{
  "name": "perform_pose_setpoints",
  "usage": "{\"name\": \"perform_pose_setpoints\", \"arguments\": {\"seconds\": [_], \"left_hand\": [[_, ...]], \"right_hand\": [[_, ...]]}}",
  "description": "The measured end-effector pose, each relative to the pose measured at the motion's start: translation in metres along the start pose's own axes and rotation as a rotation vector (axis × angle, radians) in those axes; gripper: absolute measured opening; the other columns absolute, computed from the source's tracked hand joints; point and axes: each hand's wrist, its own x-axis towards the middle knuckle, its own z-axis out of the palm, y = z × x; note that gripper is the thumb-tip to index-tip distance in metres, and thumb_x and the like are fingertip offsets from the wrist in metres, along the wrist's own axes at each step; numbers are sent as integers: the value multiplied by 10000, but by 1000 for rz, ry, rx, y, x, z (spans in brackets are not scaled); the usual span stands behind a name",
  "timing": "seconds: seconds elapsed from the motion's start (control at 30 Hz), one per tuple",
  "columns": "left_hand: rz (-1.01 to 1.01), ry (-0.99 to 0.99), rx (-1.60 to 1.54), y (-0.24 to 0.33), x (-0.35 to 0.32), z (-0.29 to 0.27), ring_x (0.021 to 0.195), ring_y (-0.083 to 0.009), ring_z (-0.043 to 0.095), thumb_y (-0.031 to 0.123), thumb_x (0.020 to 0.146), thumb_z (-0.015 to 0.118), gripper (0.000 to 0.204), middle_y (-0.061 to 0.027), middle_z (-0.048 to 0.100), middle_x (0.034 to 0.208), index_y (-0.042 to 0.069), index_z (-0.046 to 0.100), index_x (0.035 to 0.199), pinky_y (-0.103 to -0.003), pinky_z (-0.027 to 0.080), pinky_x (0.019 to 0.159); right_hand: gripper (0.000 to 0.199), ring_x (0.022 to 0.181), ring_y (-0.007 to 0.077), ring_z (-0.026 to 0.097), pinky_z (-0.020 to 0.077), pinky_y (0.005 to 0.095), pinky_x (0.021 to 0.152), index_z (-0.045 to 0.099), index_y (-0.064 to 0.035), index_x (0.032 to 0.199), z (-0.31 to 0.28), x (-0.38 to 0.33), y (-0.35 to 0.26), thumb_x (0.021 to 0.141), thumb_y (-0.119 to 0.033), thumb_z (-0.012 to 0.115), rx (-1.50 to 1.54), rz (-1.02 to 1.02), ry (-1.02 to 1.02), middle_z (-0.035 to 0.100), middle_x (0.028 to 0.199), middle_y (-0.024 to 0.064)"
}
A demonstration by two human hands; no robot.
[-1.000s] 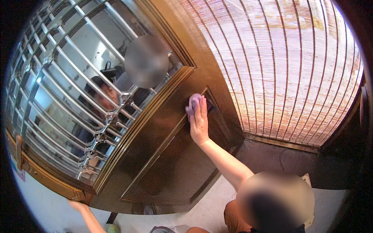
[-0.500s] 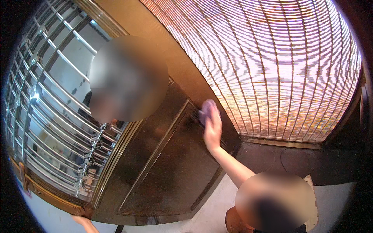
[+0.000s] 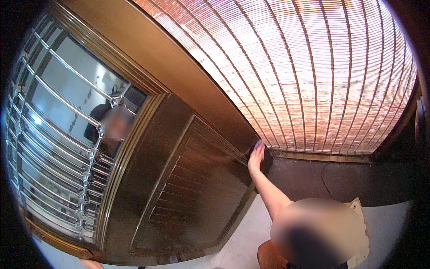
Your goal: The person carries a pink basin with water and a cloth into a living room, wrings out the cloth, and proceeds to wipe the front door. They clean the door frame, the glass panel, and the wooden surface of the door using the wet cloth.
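Observation:
A dark brown door (image 3: 154, 107) with a raised lower panel leans across the middle of the view. My right hand (image 3: 255, 159) reaches up from the lower right to the far end of that panel, beside the slatted screen's lower corner. Under its fingers a bit of purple cloth (image 3: 260, 144) shows, pressed on the door's edge; most of it is hidden. My left hand (image 3: 92, 264) barely enters at the lower left, near the door's wooden edge, with its fingers hidden.
Chrome bars (image 3: 92, 155) cover the door's glass, which reflects a blurred person. A bright slatted screen (image 3: 304, 89) fills the upper right. Below it runs a dark ledge (image 3: 300, 175) with a thin cord (image 3: 324, 179). Light grey floor (image 3: 244, 235) shows below, beside a blurred patch.
My right hand has slid down and right with the purple cloth, along the panel to the door's edge. My left hand has sunk lower. The view has shifted, showing more door frame.

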Motion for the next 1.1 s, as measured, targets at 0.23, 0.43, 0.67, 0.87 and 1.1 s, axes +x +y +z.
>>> {"name": "perform_pose_setpoints", "arguments": {"seconds": [0.23,0.43,0.67,0.87,1.1], "left_hand": [[-20,80,-29,4,-17,21,1153,-290,395,432,878,305,584,-122,353,1322,41,315,1311,-401,302,994],[-21,102,-14,13,-30,54,1137,-288,407,428,877,314,567,-119,375,1297,44,339,1293,-404,315,980],[-12,130,-6,12,-30,54,1119,-285,420,423,876,325,548,-116,400,1268,47,368,1272,-407,330,963],[11,118,0,15,-20,55,1103,-282,432,419,875,334,533,-113,422,1243,50,392,1254,-410,342,949],[23,103,0,10,1,36,1084,-279,445,414,874,345,515,-110,447,1214,53,421,1233,-413,357,932]], "right_hand": [[563,1275,292,235,121,414,1064,327,-122,1340,-26,0,-192,802,-119,493,223,-507,25,294,1376,125],[482,1325,294,142,94,466,1062,412,-211,1297,-46,-11,-303,827,-207,521,139,-1038,-156,229,1420,98],[519,1330,233,108,47,383,1084,154,-110,1376,-18,8,-74,902,-127,366,424,-469,-100,124,1438,72],[540,1313,365,109,117,420,1071,56,-66,1392,4,10,127,928,-197,299,-131,-8,-19,73,1425,219],[600,1338,257,91,97,338,1078,4,-90,1395,21,-18,250,911,-217,336,39,530,-202,64,1459,109]]}}
